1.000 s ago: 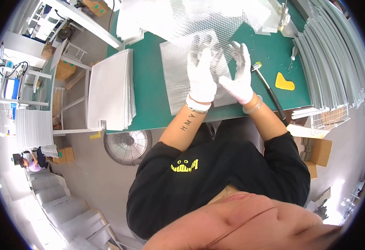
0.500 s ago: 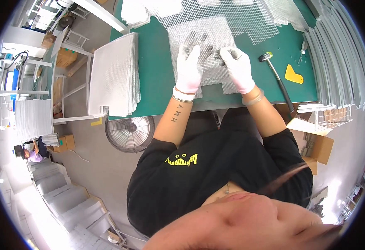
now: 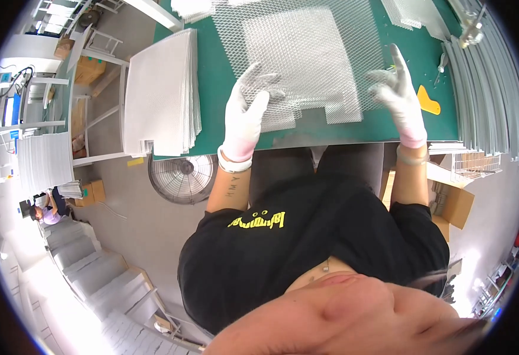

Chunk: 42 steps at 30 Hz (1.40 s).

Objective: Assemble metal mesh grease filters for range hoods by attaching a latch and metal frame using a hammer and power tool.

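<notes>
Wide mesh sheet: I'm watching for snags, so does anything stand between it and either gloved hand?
Nothing visible does. The left hand is at the left side of the wide mesh sheet, the right hand at its right edge; contact is unclear. The yellow scraper lies outside, past the right hand.

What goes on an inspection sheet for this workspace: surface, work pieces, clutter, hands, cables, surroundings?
Surface: green tabletop, partly covered by sheets.
Work pieces: a larger mesh sheet overlaps a smaller notched sheet; a sheet stack stands at left.
Clutter: yellow scraper and screwdriver-like tool at right.
Hands: gloved left hand and gloved right hand at opposite sides of the mesh, fingers spread; grip cannot be told.
Cables: dark cables at far left, off this table.
Surroundings: fan and open cardboard box below table level; another person at far left.
</notes>
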### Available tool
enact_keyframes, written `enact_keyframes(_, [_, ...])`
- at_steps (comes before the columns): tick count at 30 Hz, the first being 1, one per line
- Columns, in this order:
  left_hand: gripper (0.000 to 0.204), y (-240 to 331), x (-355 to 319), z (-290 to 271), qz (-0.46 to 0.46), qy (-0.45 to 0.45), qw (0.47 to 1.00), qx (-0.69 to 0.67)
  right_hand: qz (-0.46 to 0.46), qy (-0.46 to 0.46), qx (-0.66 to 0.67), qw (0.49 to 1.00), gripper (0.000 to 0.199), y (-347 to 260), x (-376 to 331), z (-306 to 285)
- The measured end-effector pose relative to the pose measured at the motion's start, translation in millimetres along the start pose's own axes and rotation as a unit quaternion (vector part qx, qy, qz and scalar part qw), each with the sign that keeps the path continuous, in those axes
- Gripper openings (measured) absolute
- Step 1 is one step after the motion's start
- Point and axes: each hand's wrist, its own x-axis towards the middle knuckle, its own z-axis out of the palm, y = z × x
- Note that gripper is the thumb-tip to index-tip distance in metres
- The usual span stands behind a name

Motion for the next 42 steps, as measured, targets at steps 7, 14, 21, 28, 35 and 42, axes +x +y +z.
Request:
enact_keyframes(7, [0.079,-33,-8,-5,0.113,0.102,0.895,0.420,-0.088,0.032,-0.540,0.837,0.087,31,-8,13])
enact_keyframes(14, [0.077,-48,-6,-11,0.069,0.041,0.753,0.654,-0.147,0.030,-0.554,0.819,0.078,66,-1,9])
enact_keyframes(21, [0.077,-61,-1,-22,0.046,0.026,0.744,0.666,-0.115,0.023,-0.599,0.792,0.069,75,0,10])
enact_keyframes(28, [0.077,-62,-2,-26,0.053,0.027,0.744,0.665,-0.142,0.010,-0.595,0.791,0.066,80,5,6])
enact_keyframes(35, [0.077,-51,6,-20,0.023,-0.015,0.751,0.660,-0.092,-0.006,-0.615,0.783,0.059,66,-5,5])
enact_keyframes(42, [0.068,-45,24,-37,0.071,-0.095,0.586,0.801,-0.262,0.088,-0.535,0.798,0.040,76,-54,-30])
